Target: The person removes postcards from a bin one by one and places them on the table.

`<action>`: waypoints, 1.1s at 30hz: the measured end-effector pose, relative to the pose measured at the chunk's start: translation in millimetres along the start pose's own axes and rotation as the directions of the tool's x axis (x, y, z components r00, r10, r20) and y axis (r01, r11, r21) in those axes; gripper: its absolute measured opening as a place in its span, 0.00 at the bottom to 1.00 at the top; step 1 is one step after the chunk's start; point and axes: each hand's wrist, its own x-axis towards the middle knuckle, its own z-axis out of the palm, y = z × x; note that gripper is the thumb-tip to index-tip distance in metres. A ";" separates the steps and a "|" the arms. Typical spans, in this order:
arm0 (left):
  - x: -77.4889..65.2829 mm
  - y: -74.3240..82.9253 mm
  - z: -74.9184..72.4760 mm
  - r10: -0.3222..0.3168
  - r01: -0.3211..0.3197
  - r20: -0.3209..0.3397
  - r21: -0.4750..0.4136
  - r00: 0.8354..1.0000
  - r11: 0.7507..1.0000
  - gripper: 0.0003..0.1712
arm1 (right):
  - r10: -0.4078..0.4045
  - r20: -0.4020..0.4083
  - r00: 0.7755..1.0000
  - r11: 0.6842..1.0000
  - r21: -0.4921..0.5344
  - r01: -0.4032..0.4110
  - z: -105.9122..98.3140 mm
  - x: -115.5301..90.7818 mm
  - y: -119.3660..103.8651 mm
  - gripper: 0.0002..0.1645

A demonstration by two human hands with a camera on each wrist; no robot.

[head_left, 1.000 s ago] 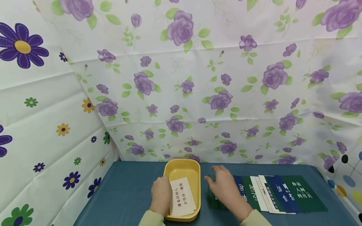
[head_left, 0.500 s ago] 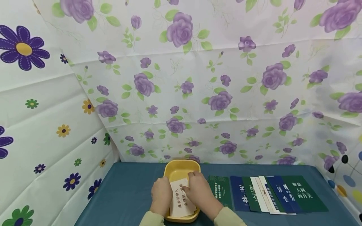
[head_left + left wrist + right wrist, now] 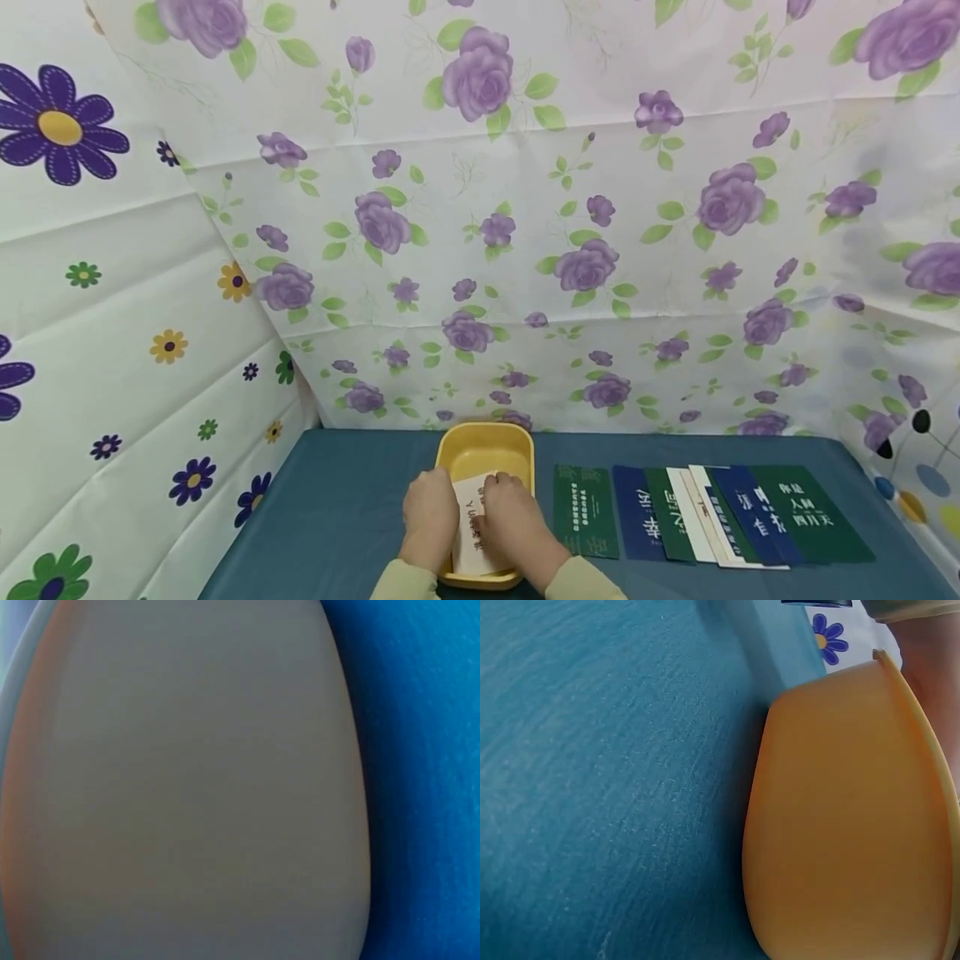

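A yellow plastic tray (image 3: 483,435) stands on the blue table, and its outer wall fills much of the right wrist view. Inside lie white cards with dark printed characters; the top card (image 3: 467,546) leans toward the tray's near end. My left hand (image 3: 431,512) holds the tray's left rim with curled fingers. My right hand (image 3: 516,521) is inside the tray, pinching the top card's right side, which it partly covers. The fingertips of both hands are mostly hidden. A blurred pale wall fills the left wrist view.
Right of the tray a green card (image 3: 587,512) lies alone. Beyond it an overlapping row of green, blue and white cards (image 3: 813,517) spreads rightward. A flowered sheet (image 3: 480,208) hangs behind the blue table (image 3: 322,500).
My right hand has moved left from above the green card into the tray and onto the white card, now covering more of its print. My left hand stays at the rim.
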 end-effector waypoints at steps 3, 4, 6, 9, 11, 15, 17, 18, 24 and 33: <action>-0.5 1.5 -0.2 0.002 -0.002 -0.005 -0.004 1.000 1.000 0.04 | 0.009 0.005 1.000 0.999 -0.054 -0.009 3.1 -0.3 1.1 0.29; -0.5 1.5 -0.1 0.002 -0.002 -0.011 -0.006 1.000 1.000 0.04 | 0.013 0.005 1.000 0.997 -0.076 -0.012 4.2 -0.4 1.0 0.30; -0.4 1.6 -0.2 0.004 -0.004 -0.024 -0.009 1.000 1.000 0.04 | 0.024 -0.003 1.000 0.993 -0.112 -0.024 6.8 -0.7 1.0 0.36; -0.3 1.9 0.1 0.007 -0.007 -0.043 -0.008 0.999 1.000 0.04 | 0.035 -0.023 0.999 0.989 -0.142 -0.038 10.1 -1.2 1.2 0.42; -0.5 2.3 -0.3 0.006 -0.006 -0.051 -0.008 0.999 1.000 0.04 | 0.036 -0.034 0.999 0.987 -0.155 -0.041 12.5 -1.1 1.6 0.44; -1.4 2.2 -0.5 0.004 -0.004 -0.049 -0.006 0.999 1.000 0.04 | 0.026 -0.041 0.999 0.983 -0.181 -0.033 15.0 -0.8 2.2 0.43; -1.8 1.4 -0.2 0.002 -0.002 -0.046 -0.006 0.999 1.000 0.04 | 0.019 -0.045 0.999 0.985 -0.170 -0.027 15.4 -0.7 2.3 0.40; -2.0 1.0 -0.3 0.003 -0.004 -0.046 -0.008 0.999 1.000 0.04 | 0.019 -0.044 0.999 0.988 -0.155 -0.026 15.4 -0.6 2.4 0.38; -2.5 -0.3 -1.4 0.013 -0.014 -0.046 -0.026 0.999 1.000 0.04 | 0.041 -0.032 0.999 0.997 -0.062 -0.043 13.6 0.2 1.5 0.31; -0.7 -0.1 1.5 0.016 -0.017 -0.060 -0.018 0.998 1.000 0.05 | 0.053 -0.071 0.996 0.995 -0.075 -0.059 9.7 -0.7 -1.9 0.35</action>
